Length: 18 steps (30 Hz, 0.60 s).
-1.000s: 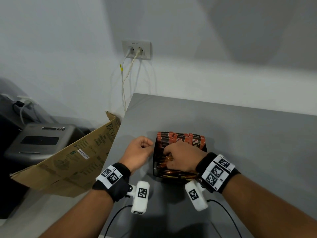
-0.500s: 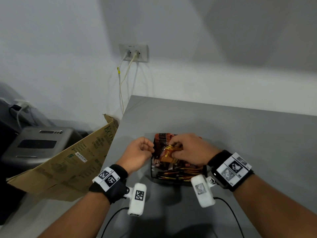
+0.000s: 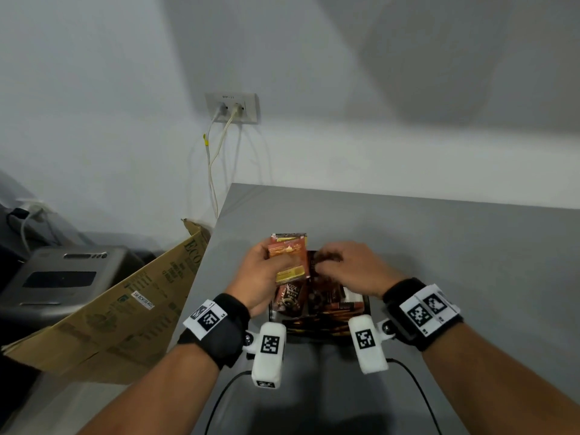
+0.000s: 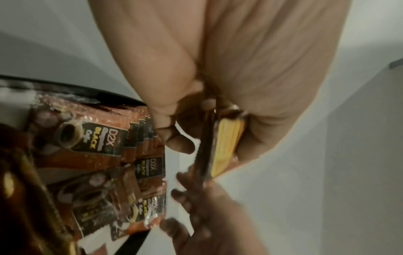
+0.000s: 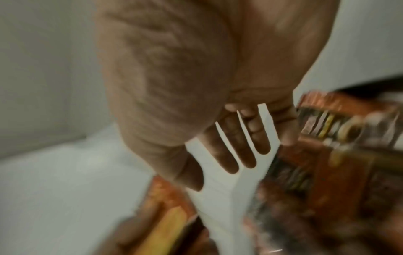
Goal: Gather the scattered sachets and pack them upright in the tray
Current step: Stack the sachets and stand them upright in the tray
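Note:
My left hand (image 3: 276, 265) grips a small stack of orange sachets (image 3: 288, 248) and holds it upright above the left rear corner of the black tray (image 3: 366, 304). In the left wrist view the stack's yellow edge (image 4: 227, 138) sits between thumb and fingers. More dark "D2X Black" sachets (image 4: 91, 141) stand and lie inside the tray (image 4: 65, 89). My right hand (image 3: 332, 265) hovers over the tray's rear part. Its fingers (image 5: 231, 151) are spread and fairly straight, with nothing between them, next to the packed sachets (image 5: 327, 124). The tray's floor is hidden.
The tray stands near the left edge of a grey table (image 3: 455, 252). A cardboard box (image 3: 125, 306) leans against that edge, with a grey machine (image 3: 56, 277) beyond it. A wall socket (image 3: 232, 108) with cables is at the back. Black cables (image 3: 417, 394) trail near my wrists.
The orange stack has passed from my right hand to my left, which has risen from the tray's left edge and now holds it upright. My right hand has let go.

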Tool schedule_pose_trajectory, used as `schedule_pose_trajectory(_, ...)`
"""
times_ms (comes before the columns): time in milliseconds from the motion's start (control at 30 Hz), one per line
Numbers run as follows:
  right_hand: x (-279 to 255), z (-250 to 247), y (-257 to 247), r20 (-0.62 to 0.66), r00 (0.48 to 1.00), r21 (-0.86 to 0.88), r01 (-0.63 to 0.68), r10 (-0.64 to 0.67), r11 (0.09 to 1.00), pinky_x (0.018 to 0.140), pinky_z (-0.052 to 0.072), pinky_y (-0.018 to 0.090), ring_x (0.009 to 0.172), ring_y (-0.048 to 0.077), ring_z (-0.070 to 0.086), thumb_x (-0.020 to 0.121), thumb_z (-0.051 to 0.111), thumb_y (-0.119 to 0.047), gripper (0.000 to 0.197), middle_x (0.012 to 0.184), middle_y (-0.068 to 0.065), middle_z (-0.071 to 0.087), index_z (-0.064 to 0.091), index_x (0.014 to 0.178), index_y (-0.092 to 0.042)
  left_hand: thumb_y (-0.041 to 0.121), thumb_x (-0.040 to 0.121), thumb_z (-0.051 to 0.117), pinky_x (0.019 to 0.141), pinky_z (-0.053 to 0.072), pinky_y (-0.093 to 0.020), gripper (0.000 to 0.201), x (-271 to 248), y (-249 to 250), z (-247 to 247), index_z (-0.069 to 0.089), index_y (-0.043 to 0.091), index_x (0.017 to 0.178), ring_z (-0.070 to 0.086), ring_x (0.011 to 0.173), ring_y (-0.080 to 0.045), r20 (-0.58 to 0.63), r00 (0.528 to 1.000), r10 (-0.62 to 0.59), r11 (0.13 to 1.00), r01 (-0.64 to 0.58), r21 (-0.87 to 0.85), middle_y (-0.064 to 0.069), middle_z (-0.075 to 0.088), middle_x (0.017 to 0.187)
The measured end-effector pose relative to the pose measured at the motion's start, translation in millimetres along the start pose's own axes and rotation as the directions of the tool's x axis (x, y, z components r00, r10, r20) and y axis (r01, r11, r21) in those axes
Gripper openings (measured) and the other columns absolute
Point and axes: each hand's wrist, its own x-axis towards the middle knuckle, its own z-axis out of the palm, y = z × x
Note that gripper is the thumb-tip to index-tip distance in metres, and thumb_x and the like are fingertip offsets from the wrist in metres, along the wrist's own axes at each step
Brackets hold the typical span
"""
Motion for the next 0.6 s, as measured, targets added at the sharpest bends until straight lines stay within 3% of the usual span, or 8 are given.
schedule_pose_trajectory(67, 5, 6, 12, 0.062, 0.997, -0.365, -0.025, 0.051, 0.931, 0.084, 0.056, 0.032, 0.092, 0.014, 0.066, 0.093, 0.060, -0.022, 0.019, 0.107, -0.005, 0.070, 0.071, 0.107, -0.027, -0.015, 0.087, 0.053, 0.075, 0.058, -0.038, 0.024, -1, 0, -7, 0.060, 0.001, 0.104, 0.068, 0.079, -0.028, -0.032, 0.999, -0.025, 1.000, 0.024, -0.018, -0.019, 0.067, 0.092)
schedule_pose_trajectory(100, 7, 11, 17, 0.074, 0.995, -0.426, -0.027, 0.064, 0.904, 0.085, 0.056, 0.034, 0.095, 0.015, 0.065, 0.091, 0.059, -0.018, 0.023, 0.109, -0.006, 0.069, 0.071, 0.107, -0.027, -0.015, 0.087, 0.051, 0.079, 0.057, -0.040, 0.024, -2, 0, -10, 0.058, 0.001, 0.103, 0.068, 0.080, -0.029, -0.034, 0.998, -0.046, 0.998, 0.044, -0.047, -0.019, 0.064, 0.092)
schedule_pose_trajectory(200, 11, 19, 22, 0.048, 0.998, -0.438, -0.009, 0.033, 0.899, 0.086, 0.057, 0.037, 0.097, 0.016, 0.065, 0.088, 0.062, -0.013, 0.022, 0.106, -0.005, 0.069, 0.072, 0.104, -0.026, -0.016, 0.087, 0.045, 0.093, 0.056, -0.047, 0.032, -5, 0, -15, 0.057, -0.006, 0.116, 0.070, 0.095, -0.037, -0.019, 0.997, -0.071, 0.993, 0.069, -0.092, -0.026, 0.066, 0.105)
schedule_pose_trajectory(367, 15, 26, 23, 0.016, 0.999, -0.455, 0.042, -0.038, 0.890, 0.083, 0.058, 0.034, 0.092, 0.016, 0.066, 0.087, 0.069, -0.015, 0.017, 0.101, -0.004, 0.070, 0.073, 0.102, -0.023, -0.017, 0.085, 0.045, 0.072, 0.059, -0.040, 0.042, -5, -2, -21, 0.050, -0.007, 0.126, 0.067, 0.080, -0.031, -0.052, 0.995, -0.082, 0.991, 0.076, -0.110, -0.023, 0.067, 0.092)
schedule_pose_trajectory(500, 17, 31, 21, 0.008, 0.994, -0.531, 0.096, -0.108, 0.842, 0.090, 0.052, 0.032, 0.103, 0.018, 0.057, 0.089, 0.067, -0.022, 0.020, 0.108, -0.003, 0.063, 0.070, 0.109, -0.022, -0.007, 0.067, 0.057, 0.073, 0.052, -0.042, 0.056, -5, -4, -23, 0.052, -0.004, 0.123, 0.065, 0.078, -0.030, -0.065, 0.994, -0.089, 0.992, 0.083, -0.097, -0.019, 0.067, 0.088)
schedule_pose_trajectory(600, 17, 33, 21, 0.014, 0.993, -0.545, 0.106, -0.117, 0.832, 0.095, 0.046, 0.030, 0.109, 0.018, 0.051, 0.090, 0.067, -0.020, 0.025, 0.114, -0.001, 0.058, 0.067, 0.115, -0.021, -0.005, 0.064, 0.059, 0.078, 0.050, -0.045, 0.049, -5, -6, -23, 0.054, 0.002, 0.112, 0.063, 0.078, -0.031, -0.061, 0.994, -0.094, 0.993, 0.089, -0.080, -0.020, 0.066, 0.088)
